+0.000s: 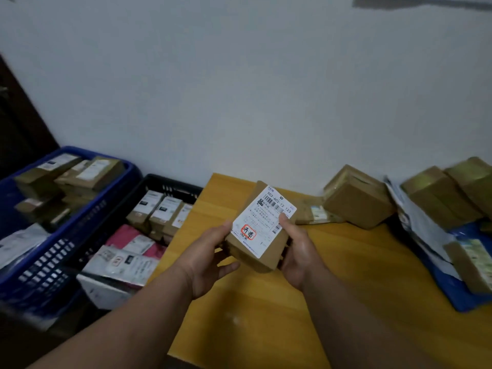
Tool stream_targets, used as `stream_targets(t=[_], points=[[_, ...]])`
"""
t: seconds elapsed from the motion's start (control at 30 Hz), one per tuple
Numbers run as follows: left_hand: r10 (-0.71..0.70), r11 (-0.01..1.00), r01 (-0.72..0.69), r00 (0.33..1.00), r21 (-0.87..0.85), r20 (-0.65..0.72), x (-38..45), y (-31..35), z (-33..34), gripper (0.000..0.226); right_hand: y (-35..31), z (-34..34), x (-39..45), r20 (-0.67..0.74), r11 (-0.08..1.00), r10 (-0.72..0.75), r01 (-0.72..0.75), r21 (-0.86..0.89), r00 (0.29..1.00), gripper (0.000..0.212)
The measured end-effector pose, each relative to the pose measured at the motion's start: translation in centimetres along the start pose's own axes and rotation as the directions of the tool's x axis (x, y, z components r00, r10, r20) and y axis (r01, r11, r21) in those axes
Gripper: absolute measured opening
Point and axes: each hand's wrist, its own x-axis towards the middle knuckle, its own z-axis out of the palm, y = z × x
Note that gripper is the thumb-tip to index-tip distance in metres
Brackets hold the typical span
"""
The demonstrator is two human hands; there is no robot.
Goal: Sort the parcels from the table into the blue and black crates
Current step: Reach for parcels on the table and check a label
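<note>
A brown cardboard parcel (259,227) with a white shipping label and a red-circled mark is held above the yellow table (332,275), label facing me. My left hand (210,259) grips its left side and my right hand (295,251) grips its right side, thumb on the label. The blue crate (64,243) at far left holds several brown boxes and a grey bag. The black crate (170,183) between it and the table holds brown boxes, pink and white mailers.
Several brown boxes (356,201) and flat mailers (423,230) lie along the table's back and right side, with a blue bag (458,294) at the right edge. A white wall stands behind. A dark door is at far left.
</note>
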Motion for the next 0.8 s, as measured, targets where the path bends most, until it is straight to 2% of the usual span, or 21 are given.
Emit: stream_targets(t=[0.17, 0.33, 0.53, 0.63, 0.8], points=[[-0.036, 0.994, 0.034, 0.999, -0.105, -0.016, -0.3, 2.3, -6.5, 0.034, 3.0, 6.5, 1.3, -0.002, 0.999, 0.043, -0.043, -0.023, 0.999, 0.064], [-0.012, 0.992, 0.002, 0.997, -0.128, -0.076, 0.3, 4.3, -10.7, 0.03, 4.2, 11.2, 3.9, 0.058, 0.985, 0.148, -0.142, -0.095, 0.987, 0.044], [-0.002, 0.997, -0.015, 0.975, -0.074, -0.22, 0.6, 6.1, -15.8, 0.034, 6.3, 16.5, 6.9, 0.14, 0.909, 0.368, -0.324, -0.264, 0.919, 0.044], [-0.031, 0.993, -0.003, 0.958, -0.115, -0.287, 0.5, 6.7, -18.6, 0.037, 7.2, 18.9, 7.9, 0.174, 0.859, 0.443, -0.361, -0.363, 0.88, 0.041], [-0.112, 0.982, 0.05, 0.932, -0.183, -0.344, 0.7, 7.3, -23.1, 0.038, 10.0, 22.9, 9.5, 0.132, 0.783, 0.555, -0.462, -0.417, 0.822, 0.044]])
